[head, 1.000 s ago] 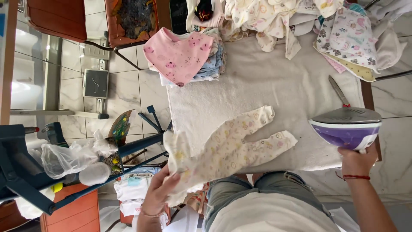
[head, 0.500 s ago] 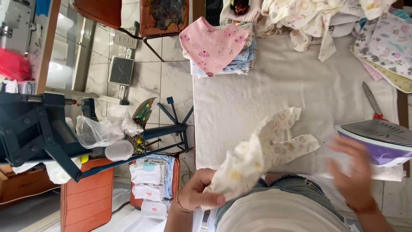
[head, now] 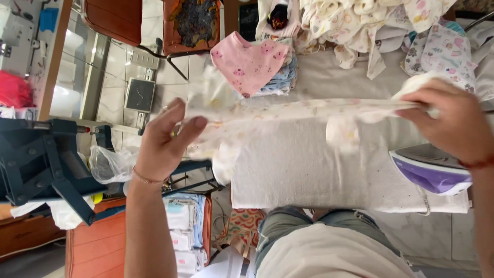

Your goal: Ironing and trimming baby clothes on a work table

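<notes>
A small cream baby garment (head: pixel 298 110) with a pale print is stretched in the air above the white-covered ironing board (head: pixel 309 175). My left hand (head: pixel 167 141) pinches its left end, and my right hand (head: pixel 445 123) grips its right end. The garment is blurred from motion. A purple and white iron (head: pixel 429 172) rests on the board's right end, just below my right hand.
A stack of folded baby clothes topped by a pink piece (head: pixel 249 64) lies at the board's far left corner. A heap of unfolded printed clothes (head: pixel 381 25) fills the far side. Folded laundry in an orange crate (head: pixel 182 226) and a dark blue stand (head: pixel 46 164) are on the left.
My right hand has left the iron and taken the garment's other end. Both hands have lifted the garment off the board and pulled it out straight.
</notes>
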